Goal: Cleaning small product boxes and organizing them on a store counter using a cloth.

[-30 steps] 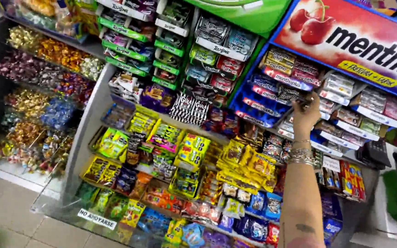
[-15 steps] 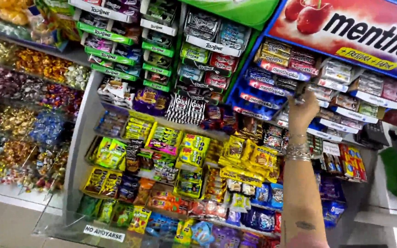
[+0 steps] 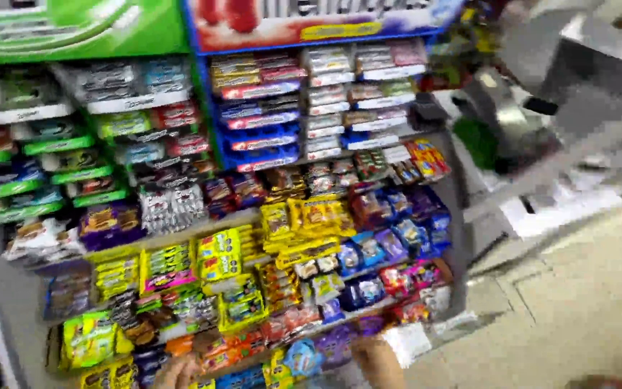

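A tiered grey metal sweets rack [image 3: 462, 216], packed with bright wrapped bars and packets, is filling the blurred view. Two hands are showing only at the bottom edge, below the rack's lowest shelf. The left hand [image 3: 176, 373] is hovering just under the orange and yellow packets [image 3: 210, 346] on that lowest shelf; whether its grip is spread or pressed together cannot be told. The right hand [image 3: 377, 360] is lying beside a white paper label [image 3: 406, 342] at the rack's lower right corner, its grip equally unclear.
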